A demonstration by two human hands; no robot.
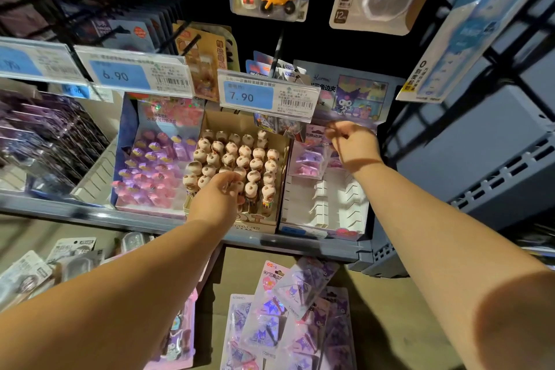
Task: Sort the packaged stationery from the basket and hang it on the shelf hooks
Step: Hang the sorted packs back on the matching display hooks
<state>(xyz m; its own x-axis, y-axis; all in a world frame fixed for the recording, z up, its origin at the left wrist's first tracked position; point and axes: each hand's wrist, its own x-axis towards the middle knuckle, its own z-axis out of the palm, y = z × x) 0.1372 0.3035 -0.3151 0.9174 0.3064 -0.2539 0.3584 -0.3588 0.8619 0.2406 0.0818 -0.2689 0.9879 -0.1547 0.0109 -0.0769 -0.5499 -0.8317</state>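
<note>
The right hand (353,144) is the one at work. Its fingers (332,129) are curled tight and appear to pinch the header card of a clear blister pack of pink and purple triangular clips (307,159). The pack lies just left of and below that hand. Its long axis runs from the pinched top edge down toward the person, and its lower part rests over a white ribbed display tray (324,204).

The black metal shelf hook (277,48) stands above and to the left of the pack. Its tip is hidden behind the white-and-blue price tag marked 7.90 (264,96), so whether the header hole is already on the rod cannot be told. Judging by this, the coming move turns on bringing the header up and left to meet that rod.

The left hand (217,198) is farther off. It is bent over an open cardboard box of pens topped with round brown heads (216,120), and whether it grips one is unclear. A pile of similar purple blister packs (279,318) waits below the shelf.
</note>
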